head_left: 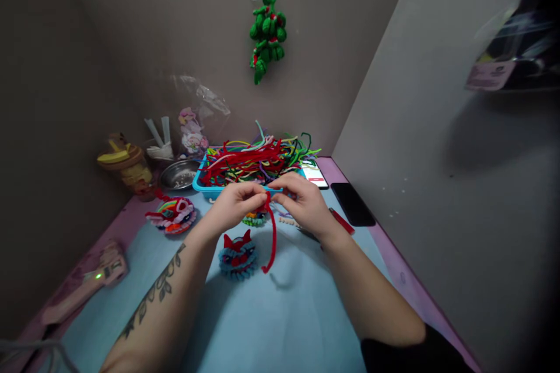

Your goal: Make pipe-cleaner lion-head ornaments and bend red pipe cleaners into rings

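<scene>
Above the blue-covered table, my left hand (238, 204) and my right hand (301, 201) meet with fingers pinched on a red pipe cleaner (273, 239). Its long end hangs down between them and bends at the tip; the part between my fingertips is mostly hidden. Below and left of it sits a blue and red fuzzy animal-head figure (238, 257). Partly behind my left hand is a green and orange fuzzy piece (254, 220). A pink, red and rainbow fuzzy figure (172, 214) lies farther left.
A blue basket (207, 193) heaped with coloured pipe cleaners stands behind my hands. To its left are a metal bowl (179, 175) and a yellow-brown cup (137, 178). A glue gun (98, 280) lies at left, a black phone (352, 204) at right. Green braided trimming (268, 32) hangs on the wall.
</scene>
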Tool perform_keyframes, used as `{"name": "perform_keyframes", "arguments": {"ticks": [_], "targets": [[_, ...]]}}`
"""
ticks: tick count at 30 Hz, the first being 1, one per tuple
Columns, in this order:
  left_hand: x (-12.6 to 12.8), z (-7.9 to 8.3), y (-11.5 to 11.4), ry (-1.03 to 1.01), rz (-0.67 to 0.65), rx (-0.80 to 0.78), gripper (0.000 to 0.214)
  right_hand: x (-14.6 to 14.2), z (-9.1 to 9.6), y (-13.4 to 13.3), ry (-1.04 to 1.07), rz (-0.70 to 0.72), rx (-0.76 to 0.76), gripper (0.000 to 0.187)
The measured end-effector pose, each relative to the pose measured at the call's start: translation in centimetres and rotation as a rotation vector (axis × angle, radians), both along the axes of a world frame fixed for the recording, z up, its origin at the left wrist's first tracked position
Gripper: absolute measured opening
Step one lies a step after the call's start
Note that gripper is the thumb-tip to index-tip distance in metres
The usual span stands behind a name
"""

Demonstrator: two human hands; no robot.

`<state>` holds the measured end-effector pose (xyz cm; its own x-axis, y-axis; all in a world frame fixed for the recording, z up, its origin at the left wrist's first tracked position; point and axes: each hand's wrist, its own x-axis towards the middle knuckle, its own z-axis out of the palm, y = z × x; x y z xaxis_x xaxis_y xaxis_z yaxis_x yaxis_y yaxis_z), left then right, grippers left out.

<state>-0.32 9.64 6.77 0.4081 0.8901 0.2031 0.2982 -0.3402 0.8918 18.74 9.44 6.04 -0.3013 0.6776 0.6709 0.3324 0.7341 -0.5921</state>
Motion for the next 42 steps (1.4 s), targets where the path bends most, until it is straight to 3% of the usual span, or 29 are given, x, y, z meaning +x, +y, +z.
{"name": "perform_keyframes", "arguments": {"ticks": [7,11,17,25,28,32,36,39,42], "targets": [[0.0,-0.3,-0.1,0.165,0.026,0.167,0.025,-0.4,-0.8,0.2,-0.103,-0.023,0.234,0.015],[0.0,0.1,-0.4,0.157,0.047,0.175,0.026,-0.4,-1.0,0.3,-0.094,-0.043,0.315,0.016],[-0.1,-0.2,-0.3,0.081,-0.016,0.041,0.027,0.3,-0.3,0.1,-0.126,0.015,0.342,0.013],[0.7,0.3,-0.8,0.102,0.025,0.118,0.025,0.2,-0.4,0.1,-0.123,0.015,0.342,0.008],[1.0,0.3,-1.0,0.125,0.09,0.204,0.025,-0.3,-0.3,-0.1,-0.046,-0.032,0.219,0.012],[1.0,0.1,-1.0,0.268,0.198,0.47,0.021,-1.1,-0.1,-0.4,0.086,-0.059,-0.123,0.014],[0.8,-0.2,-1.1,0.399,0.186,0.7,0.021,-1.9,-0.3,-0.5,0.207,-0.05,-0.407,0.015],[0.8,-0.4,-1.2,0.513,0.18,0.748,0.023,-2.2,-0.6,-0.5,0.273,-0.095,-0.53,0.019],[1.0,-0.2,-1.3,0.469,0.175,0.651,0.022,-1.9,-0.7,-0.3,0.277,-0.088,-0.559,0.022]]}}
